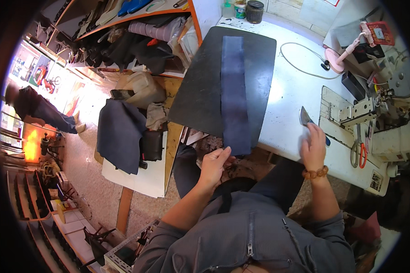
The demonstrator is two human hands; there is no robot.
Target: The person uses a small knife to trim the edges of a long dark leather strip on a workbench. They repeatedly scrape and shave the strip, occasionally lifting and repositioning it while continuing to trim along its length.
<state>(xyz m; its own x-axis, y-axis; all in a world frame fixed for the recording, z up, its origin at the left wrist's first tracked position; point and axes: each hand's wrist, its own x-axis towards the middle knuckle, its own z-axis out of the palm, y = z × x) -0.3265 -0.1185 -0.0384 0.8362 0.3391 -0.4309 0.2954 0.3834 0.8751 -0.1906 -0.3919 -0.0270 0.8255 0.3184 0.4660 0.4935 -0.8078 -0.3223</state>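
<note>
My left hand [214, 166] pinches the near end of a long dark blue strip of material [234, 100], thumb on top. The strip runs away from me over a black board [198, 77] on the white table, and its near end hangs past the board's edge. Over the white tabletop, my right hand [313, 145] has its fingers closed on a knife [304, 116]. The blade points away from me, and a bit of blue shows on the hand's other side. A beaded bracelet [315, 173] is on my right wrist.
A sewing machine [360, 111] and orange-handled scissors [363, 155] are at the right of the white table [287, 95]. Behind them stands a pink lamp [337, 59]. Jars [255, 11] line the far edge. At left, dark fabric [120, 134] lies over a low surface; another person [41, 107] is farther off.
</note>
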